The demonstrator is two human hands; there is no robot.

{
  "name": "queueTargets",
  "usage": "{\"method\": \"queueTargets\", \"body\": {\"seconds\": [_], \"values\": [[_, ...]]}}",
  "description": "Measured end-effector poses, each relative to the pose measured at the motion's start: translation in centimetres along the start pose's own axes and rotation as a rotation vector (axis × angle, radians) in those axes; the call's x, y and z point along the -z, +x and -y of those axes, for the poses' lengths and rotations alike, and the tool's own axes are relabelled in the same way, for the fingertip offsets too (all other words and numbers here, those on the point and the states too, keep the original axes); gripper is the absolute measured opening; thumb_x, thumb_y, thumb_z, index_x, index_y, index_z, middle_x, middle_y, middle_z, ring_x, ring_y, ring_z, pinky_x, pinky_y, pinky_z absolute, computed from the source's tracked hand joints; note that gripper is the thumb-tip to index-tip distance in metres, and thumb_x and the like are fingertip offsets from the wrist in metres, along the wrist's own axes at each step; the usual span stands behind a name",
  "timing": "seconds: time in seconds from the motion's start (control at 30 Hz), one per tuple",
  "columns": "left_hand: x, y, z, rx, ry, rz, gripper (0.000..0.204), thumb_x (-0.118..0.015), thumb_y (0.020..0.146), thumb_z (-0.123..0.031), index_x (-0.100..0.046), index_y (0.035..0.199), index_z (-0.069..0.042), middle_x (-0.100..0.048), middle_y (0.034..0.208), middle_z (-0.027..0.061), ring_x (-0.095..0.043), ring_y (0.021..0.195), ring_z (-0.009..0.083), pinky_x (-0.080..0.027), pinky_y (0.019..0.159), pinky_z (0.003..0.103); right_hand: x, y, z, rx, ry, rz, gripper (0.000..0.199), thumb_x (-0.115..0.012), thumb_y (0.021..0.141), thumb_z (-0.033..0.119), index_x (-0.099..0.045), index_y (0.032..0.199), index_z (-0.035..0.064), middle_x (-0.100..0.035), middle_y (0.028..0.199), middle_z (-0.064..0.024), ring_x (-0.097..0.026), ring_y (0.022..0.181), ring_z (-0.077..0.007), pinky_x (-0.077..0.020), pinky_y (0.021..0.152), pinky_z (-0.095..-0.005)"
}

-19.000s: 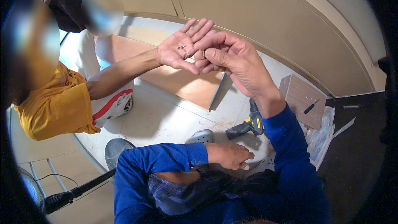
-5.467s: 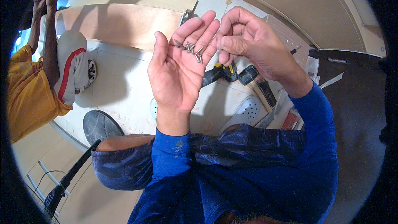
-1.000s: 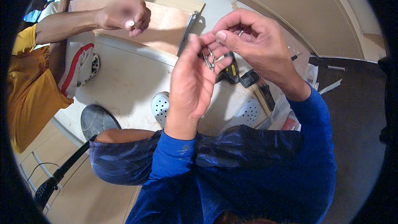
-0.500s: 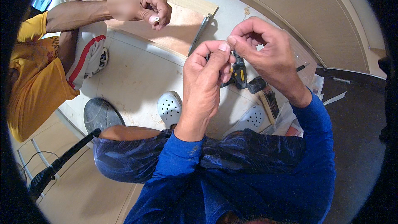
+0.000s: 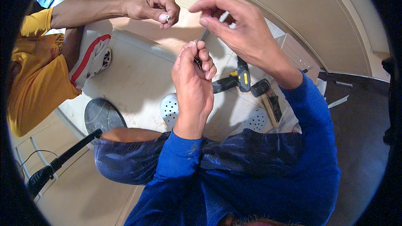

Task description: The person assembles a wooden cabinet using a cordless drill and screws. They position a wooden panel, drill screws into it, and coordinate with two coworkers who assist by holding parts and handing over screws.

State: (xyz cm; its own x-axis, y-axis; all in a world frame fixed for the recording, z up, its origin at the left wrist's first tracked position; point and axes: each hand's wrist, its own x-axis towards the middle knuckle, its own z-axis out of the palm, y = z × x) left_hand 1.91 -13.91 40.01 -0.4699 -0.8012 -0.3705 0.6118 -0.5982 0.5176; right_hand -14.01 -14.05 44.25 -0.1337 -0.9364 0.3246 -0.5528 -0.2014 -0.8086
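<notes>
My left hand [image 5: 193, 79] is closed, thumb against the fingers. A small shiny piece [image 5: 196, 42] shows at its fingertips, too small to name, and something dark lies partly hidden among the fingers. Up and to the right, my right hand [image 5: 245, 31] is stretched toward the other person with thumb and fingers apart, nothing visible in it. Facing it, the other person's hand [image 5: 155, 7] pinches a small white-and-metal fitting [image 5: 167, 18]. A gap separates that hand from mine.
Below my hands on the tiled floor lie a black-and-yellow power drill [image 5: 242, 75] and a hammer [image 5: 261, 88]. A wooden panel [image 5: 142, 29] lies beyond. A curved cabinet front [image 5: 318, 21] rises at the right. A dark round pad [image 5: 102, 115] sits left of my clog [image 5: 169, 108].
My hands have parted. The right has moved up and left toward the other person's hand, its fingers opening; the left has dropped slightly and shifted left, still closed.
</notes>
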Motion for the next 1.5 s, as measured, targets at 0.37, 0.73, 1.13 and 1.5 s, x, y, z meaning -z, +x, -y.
{"method": "queueTargets", "body": {"seconds": [0.37,0.73,1.13,1.5], "values": [[1.2,0.5,-0.4,-0.028,-0.019,-0.029,0.02,-0.056,0.104,-0.02,-0.06,0.112,-0.003,-0.057,0.09,0.0015,-0.051,0.075,0.0098,-0.042,0.063,0.024,-4.2,3.6,-1.4,0.205,-0.16,-0.041,0.021,-0.072,0.091,0.009,-0.075,0.111,0.012,-0.069,0.094,-0.0038,-0.066,0.079,-0.0143,-0.0505,0.062,-0.0286],[0.7,0.9,-1.7,-0.122,0.011,-0.045,0.021,-0.059,0.106,-0.024,-0.06,0.114,-0.004,-0.057,0.09,-0.0001,-0.05,0.073,0.0072,-0.041,0.062,0.022,-4.2,4.0,-2.8,-0.064,0.202,0.019,0.016,-0.071,0.095,0.011,-0.071,0.11,0.0039,-0.07,0.097,0.0008,-0.063,0.085,-0.0058,-0.049,0.068,-0.0231],[2.0,0.7,-7.3,-0.279,-0.097,0.003,0.019,-0.057,0.106,-0.021,-0.06,0.109,-0.003,-0.047,0.079,-0.0034,-0.041,0.068,0.0071,-0.034,0.058,0.023,-4.2,2.9,-7.3,0.012,-0.11,0.056,0.017,-0.065,0.094,0.014,-0.068,0.106,0.0018,-0.07,0.09,-0.0053,-0.065,0.083,-0.0152,-0.0533,0.075,-0.0317],[2.5,-10.7,-19.0,-0.554,0.638,-0.272,0.022,-0.055,0.107,-0.022,-0.051,0.111,-0.001,-0.04,0.079,-0.0031,-0.033,0.065,0.0054,-0.027,0.053,0.023,-7.8,-6.3,-25.2,-0.524,-0.459,0.609,0.016,-0.06,0.09,0.003,-0.069,0.102,0.0047,-0.072,0.094,-0.0143,-0.069,0.09,-0.0323,-0.0537,0.079,-0.042]]}}
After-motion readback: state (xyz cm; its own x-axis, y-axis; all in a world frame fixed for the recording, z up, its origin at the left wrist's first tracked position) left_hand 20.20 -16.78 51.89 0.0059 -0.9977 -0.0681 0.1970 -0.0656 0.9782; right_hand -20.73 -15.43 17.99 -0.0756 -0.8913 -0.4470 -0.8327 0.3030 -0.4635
